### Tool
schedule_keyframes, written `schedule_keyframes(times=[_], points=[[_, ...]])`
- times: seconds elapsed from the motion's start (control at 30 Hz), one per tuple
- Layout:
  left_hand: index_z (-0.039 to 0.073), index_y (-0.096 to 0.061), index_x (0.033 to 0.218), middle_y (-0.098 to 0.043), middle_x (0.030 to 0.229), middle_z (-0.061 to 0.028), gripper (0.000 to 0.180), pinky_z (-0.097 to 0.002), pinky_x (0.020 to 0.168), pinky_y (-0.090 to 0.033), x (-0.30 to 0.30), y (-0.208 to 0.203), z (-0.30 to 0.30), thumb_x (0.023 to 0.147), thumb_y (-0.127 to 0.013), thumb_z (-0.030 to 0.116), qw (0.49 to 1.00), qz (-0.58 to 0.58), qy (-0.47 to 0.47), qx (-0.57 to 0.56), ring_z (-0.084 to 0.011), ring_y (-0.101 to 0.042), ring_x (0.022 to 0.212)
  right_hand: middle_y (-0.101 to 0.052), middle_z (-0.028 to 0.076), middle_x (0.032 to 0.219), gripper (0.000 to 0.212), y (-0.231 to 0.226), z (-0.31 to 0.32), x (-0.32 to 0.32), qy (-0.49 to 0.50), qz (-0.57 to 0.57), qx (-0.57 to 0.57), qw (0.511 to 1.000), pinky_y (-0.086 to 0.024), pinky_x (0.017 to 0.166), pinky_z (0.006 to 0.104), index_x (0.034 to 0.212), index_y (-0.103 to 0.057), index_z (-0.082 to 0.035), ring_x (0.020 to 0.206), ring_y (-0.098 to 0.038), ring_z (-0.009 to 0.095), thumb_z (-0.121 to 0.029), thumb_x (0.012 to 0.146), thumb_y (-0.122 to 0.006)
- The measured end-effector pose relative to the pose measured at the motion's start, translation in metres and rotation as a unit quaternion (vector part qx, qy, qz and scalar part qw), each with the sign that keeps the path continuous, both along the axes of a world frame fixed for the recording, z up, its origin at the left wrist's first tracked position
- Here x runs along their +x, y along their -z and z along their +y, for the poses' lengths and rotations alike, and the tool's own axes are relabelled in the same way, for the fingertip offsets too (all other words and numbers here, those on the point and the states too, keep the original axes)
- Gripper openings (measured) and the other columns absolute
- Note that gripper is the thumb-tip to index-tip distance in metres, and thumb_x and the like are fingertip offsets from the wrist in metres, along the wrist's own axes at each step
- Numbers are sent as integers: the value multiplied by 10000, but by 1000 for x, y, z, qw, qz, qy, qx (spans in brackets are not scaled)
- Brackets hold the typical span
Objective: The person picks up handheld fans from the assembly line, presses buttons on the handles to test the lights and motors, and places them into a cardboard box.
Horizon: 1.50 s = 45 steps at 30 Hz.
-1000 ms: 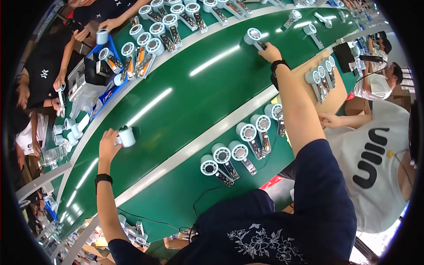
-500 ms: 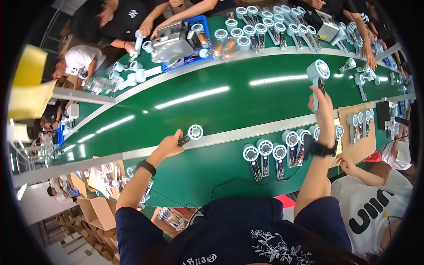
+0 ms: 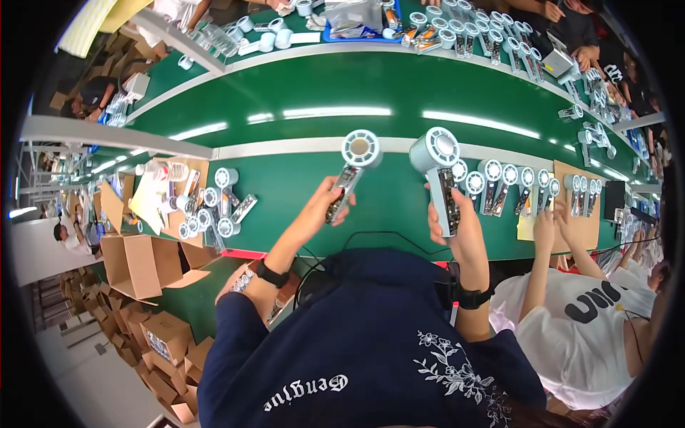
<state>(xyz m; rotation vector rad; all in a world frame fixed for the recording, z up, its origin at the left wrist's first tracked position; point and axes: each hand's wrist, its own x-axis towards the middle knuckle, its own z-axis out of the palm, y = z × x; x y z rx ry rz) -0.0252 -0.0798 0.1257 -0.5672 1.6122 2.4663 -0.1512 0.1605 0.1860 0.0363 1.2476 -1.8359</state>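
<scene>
A pale blue handheld fan [image 3: 362,150], its round grille up and its handle laid open to a circuit board, is held by the handle in my left hand [image 3: 317,210], fingers closed around it. My right hand [image 3: 462,225] grips a second such fan [image 3: 437,150] by its handle, where a long dark circuit board shows. Both fans are tilted above the near green table [image 3: 285,192], apart from each other. Closest to my right hand stands a row of similar open-handled fans [image 3: 492,171] on the table.
More fans [image 3: 225,178] lie heaped at the left beside an open cardboard box [image 3: 132,264]. Beyond a pale rail runs a green belt [image 3: 321,85]; fans and a blue tray [image 3: 364,36] line its far side. A co-worker's hands [image 3: 560,221] are at the right. A black cable [image 3: 378,232] crosses the table.
My right hand has come back from over the belt with its fan. My left hand has brought its fan closer to the middle. The view has swung leftward and down.
</scene>
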Motion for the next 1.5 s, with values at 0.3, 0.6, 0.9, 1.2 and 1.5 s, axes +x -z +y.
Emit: schedule_keyframes(times=[0.3, 0.6, 0.9, 1.2, 1.5], points=[[10, -292, 1254, -470, 1008, -120, 380, -230, 481, -400, 32, -60, 41, 972, -320, 262, 981, 170, -78, 49, -102, -456, 674, -464, 39, 731, 419, -17, -7, 49, -23, 36, -13, 999, -324, 413, 223, 1252, -383, 12, 524, -411, 92, -271, 958, -284], [3, -300, 1241, -464, 998, -109, 368, -206, 459, -382, 40, -86, 57, 970, -310, 253, 976, 163, -135, 54, -97, -458, 659, -457, 59, 744, 443, -32, -17, 79, 50, 133, -77, 987, -321, 418, 214, 1280, -343, 14, 531, -411, 92, -282, 951, -338], [0, -372, 1117, -465, 970, -97, 329, -208, 442, -338, 22, -98, 87, 957, -293, 277, 954, 170, -222, -106, -84, -430, 602, -461, 63, 751, 510, -34, -9, 78, 60, 152, -127, 978, -316, 411, 211, 1287, -332, 21, 512, -408, 92, -340, 932, -384], [-27, -143, 1381, -469, 1001, -115, 543, -217, 552, -368, 23, -99, 94, 932, -348, 199, 950, 219, -184, -122, -102, -450, 655, -482, 61, 748, 366, -34, -11, 77, 36, 173, -132, 975, -357, 483, 218, 1253, -317, -7, 556, -427, 83, -205, 948, -353], [-31, -300, 1245, -478, 993, -122, 482, -226, 517, -367, 25, -108, 101, 922, -372, 319, 933, 197, -224, -200, -110, -454, 607, -471, 68, 749, 466, -32, -19, 79, 61, 210, -141, 965, -346, 451, 212, 1249, -306, 13, 534, -426, 89, -306, 922, -398]])
